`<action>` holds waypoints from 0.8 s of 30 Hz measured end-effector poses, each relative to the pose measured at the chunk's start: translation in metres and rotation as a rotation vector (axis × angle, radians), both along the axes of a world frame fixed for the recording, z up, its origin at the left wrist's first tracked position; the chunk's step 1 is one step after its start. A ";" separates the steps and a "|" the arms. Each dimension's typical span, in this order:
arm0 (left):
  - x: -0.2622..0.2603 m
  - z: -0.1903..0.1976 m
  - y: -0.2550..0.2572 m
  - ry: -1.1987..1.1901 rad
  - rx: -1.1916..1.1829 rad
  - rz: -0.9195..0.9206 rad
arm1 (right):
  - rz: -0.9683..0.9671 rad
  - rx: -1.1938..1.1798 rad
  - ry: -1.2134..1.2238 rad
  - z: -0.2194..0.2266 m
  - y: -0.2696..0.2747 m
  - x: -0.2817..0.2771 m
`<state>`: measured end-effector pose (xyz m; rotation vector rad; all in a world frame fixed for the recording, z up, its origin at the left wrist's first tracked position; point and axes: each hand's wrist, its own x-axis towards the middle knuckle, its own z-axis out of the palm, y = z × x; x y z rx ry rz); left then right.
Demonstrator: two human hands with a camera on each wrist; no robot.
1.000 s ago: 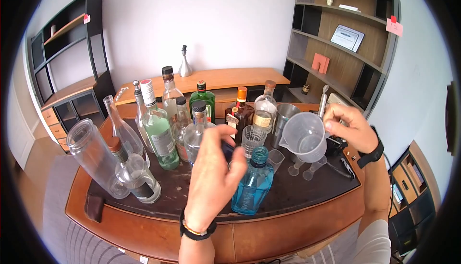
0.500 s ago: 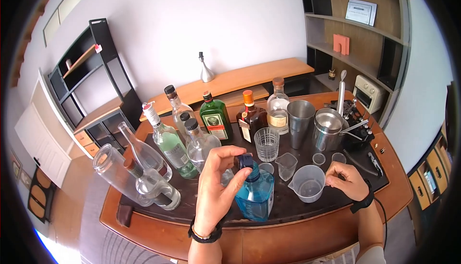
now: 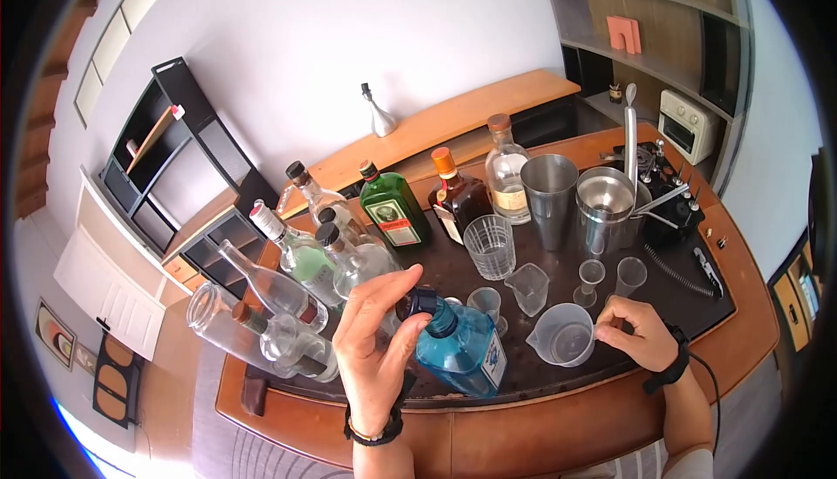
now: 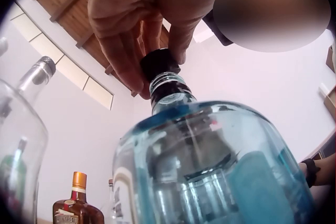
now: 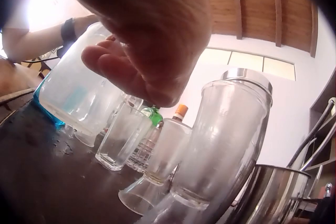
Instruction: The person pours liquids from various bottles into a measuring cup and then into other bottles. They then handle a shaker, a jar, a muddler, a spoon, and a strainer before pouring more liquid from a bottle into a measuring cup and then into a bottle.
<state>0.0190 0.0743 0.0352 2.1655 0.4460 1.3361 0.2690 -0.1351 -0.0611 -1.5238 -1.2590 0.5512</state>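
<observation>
A blue glass bottle [image 3: 458,353] stands near the front edge of the table. My left hand [image 3: 373,348] pinches its dark cap [image 3: 420,302] between thumb and fingers. In the left wrist view the cap [image 4: 159,63] sits at the top of the bottle neck [image 4: 170,90], slightly tilted. To the right, my right hand [image 3: 639,335] holds a clear plastic measuring jug [image 3: 563,336] by its handle side, low at the tabletop. Seen from the right wrist, the jug [image 5: 73,95] is beside the curled fingers [image 5: 118,69], which hide its handle.
Several bottles stand left and behind, among them a green bottle [image 3: 392,204] and an orange-capped one [image 3: 459,196]. A cut-glass tumbler [image 3: 490,248], small square beaker [image 3: 527,289], jiggers [image 3: 590,280] and metal shaker tins [image 3: 549,200] stand beyond the jug. A black rack [image 3: 667,204] sits far right.
My left hand has brought the cap from beside the bottle onto its neck. The right hand has lowered the jug from the air to the tabletop. The head view has tilted.
</observation>
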 end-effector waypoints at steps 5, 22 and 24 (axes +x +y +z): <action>0.002 0.004 -0.007 0.084 0.085 0.050 | 0.015 -0.018 0.020 -0.004 0.003 -0.001; 0.004 0.000 -0.008 0.178 -0.027 -0.012 | 0.027 -0.063 0.061 -0.013 0.005 -0.001; 0.004 -0.004 -0.006 0.125 -0.138 -0.056 | 0.033 -0.058 0.058 -0.014 0.005 0.000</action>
